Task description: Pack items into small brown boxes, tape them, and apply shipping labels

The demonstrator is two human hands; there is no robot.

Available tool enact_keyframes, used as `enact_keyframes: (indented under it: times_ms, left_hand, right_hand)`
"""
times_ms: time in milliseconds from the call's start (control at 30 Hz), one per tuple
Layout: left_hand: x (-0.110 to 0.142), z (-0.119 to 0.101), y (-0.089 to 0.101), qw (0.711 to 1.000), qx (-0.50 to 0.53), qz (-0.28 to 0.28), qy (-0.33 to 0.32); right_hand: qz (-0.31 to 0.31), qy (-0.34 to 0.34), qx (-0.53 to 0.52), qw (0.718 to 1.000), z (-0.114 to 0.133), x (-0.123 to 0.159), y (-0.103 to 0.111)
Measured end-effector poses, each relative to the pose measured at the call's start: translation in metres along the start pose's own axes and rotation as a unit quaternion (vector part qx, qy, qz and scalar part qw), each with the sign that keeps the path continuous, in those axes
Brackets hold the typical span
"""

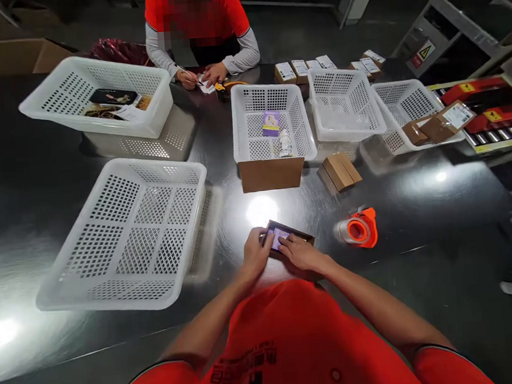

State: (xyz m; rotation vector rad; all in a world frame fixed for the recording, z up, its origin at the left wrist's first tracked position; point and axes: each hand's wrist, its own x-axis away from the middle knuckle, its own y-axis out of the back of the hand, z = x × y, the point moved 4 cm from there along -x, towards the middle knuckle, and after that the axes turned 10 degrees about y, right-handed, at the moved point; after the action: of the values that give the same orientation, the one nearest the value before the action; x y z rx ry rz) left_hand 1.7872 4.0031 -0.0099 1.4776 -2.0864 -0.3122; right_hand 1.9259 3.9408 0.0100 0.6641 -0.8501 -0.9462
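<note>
My left hand [255, 251] and my right hand [302, 253] rest together on a small brown cardboard box [300, 237] near the table's front. A purple card [279, 237] lies in the open box, partly covered by my fingers. Both hands press on or grip the box's sides, and its near part is hidden under them. To the right of my right hand sits an orange tape dispenser [359, 229].
White plastic mesh baskets [127, 233] stand on the steel table, one on a cardboard box [271, 174] holding a purple packet and a white bottle. Labelled small boxes [285, 73] line the far side. A co-worker's hands [199, 75] work opposite. A roller conveyor [497, 134] runs at right.
</note>
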Motion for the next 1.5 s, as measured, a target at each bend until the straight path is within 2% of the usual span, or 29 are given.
enact_keyframes:
  times_ms: [100, 167, 233, 333, 400, 433, 567, 667, 733, 833, 867, 933, 1000, 1033, 1167, 1233, 1300, 1367, 1400, 1433, 1500]
  left_hand:
    - [0.029, 0.001, -0.004, 0.987, -0.087, 0.063, -0.121]
    - [0.038, -0.002, -0.008, 0.968, -0.166, 0.099, -0.158]
    - [0.039, -0.009, -0.012, 0.95, -0.237, 0.124, -0.164]
    - [0.034, -0.018, -0.015, 0.933, -0.287, 0.162, -0.147]
    - [0.03, -0.019, -0.015, 0.929, -0.286, 0.193, -0.131]
    - [0.028, -0.018, -0.014, 0.928, -0.282, 0.208, -0.123]
    - [0.015, -0.013, -0.007, 0.926, -0.251, 0.257, -0.119]
    - [0.002, -0.011, -0.003, 0.925, -0.214, 0.285, -0.134]
    - [-0.008, -0.009, -0.002, 0.941, -0.181, 0.258, -0.121]
    - [-0.024, 0.001, -0.004, 0.979, -0.149, 0.135, -0.027]
    - [-0.027, 0.006, -0.006, 0.984, -0.149, 0.1, 0.01]
    - [-0.03, 0.014, -0.012, 0.984, -0.159, 0.067, 0.055]
    - [-0.031, 0.019, -0.017, 0.983, -0.164, 0.062, 0.06]
    - [-0.032, 0.021, -0.018, 0.983, -0.163, 0.063, 0.055]
    - [-0.032, 0.027, -0.018, 0.98, -0.176, 0.095, 0.026]
    - [-0.033, 0.029, -0.018, 0.975, -0.191, 0.113, 0.01]
    - [-0.034, 0.031, -0.02, 0.974, -0.194, 0.119, -0.002]
    - [-0.037, 0.034, -0.024, 0.976, -0.186, 0.111, -0.007]
    - [-0.039, 0.034, -0.027, 0.978, -0.18, 0.106, -0.01]
    - [-0.041, 0.034, -0.032, 0.979, -0.176, 0.103, -0.016]
    - [-0.044, 0.03, -0.046, 0.979, -0.169, 0.105, -0.036]
  right_hand:
    - [0.012, -0.035, -0.028, 0.999, -0.004, -0.005, -0.001]
    - [0.007, -0.007, -0.058, 0.998, -0.004, 0.0, 0.008]
    - [-0.03, 0.01, -0.09, 0.995, -0.007, 0.015, 0.023]
    - [-0.093, -0.08, -0.066, 0.99, -0.023, 0.049, 0.041]
    - [-0.078, -0.137, -0.029, 0.987, -0.032, 0.064, 0.038]
    - [-0.063, -0.142, -0.022, 0.988, -0.033, 0.065, 0.033]
    - [-0.049, -0.074, -0.064, 0.994, -0.03, 0.04, 0.009]
    - [-0.042, -0.048, -0.093, 0.994, -0.028, 0.023, 0.001]
    - [-0.025, -0.041, -0.109, 0.993, -0.026, 0.023, 0.001]
    - [-0.011, -0.01, -0.119, 0.993, -0.021, 0.035, 0.007]
    - [-0.032, -0.009, -0.107, 0.994, -0.021, 0.04, 0.011]
    - [-0.124, -0.035, -0.049, 0.99, -0.025, 0.048, 0.022]
    - [-0.201, -0.07, 0.028, 0.977, -0.032, 0.054, 0.027]
    - [-0.209, -0.075, 0.061, 0.973, -0.036, 0.055, 0.024]
    - [-0.12, -0.033, 0.111, 0.986, -0.042, 0.057, -0.018]
    - [-0.108, -0.045, 0.113, 0.987, -0.039, 0.059, -0.038]
    - [-0.104, -0.066, 0.096, 0.988, -0.035, 0.06, -0.047]
    - [-0.102, -0.069, 0.044, 0.991, -0.034, 0.063, -0.044]
    - [-0.123, -0.073, 0.001, 0.99, -0.038, 0.067, -0.036]
    - [-0.163, -0.089, -0.046, 0.982, -0.047, 0.074, -0.025]
    - [-0.27, -0.154, -0.116, 0.943, -0.078, 0.096, 0.003]
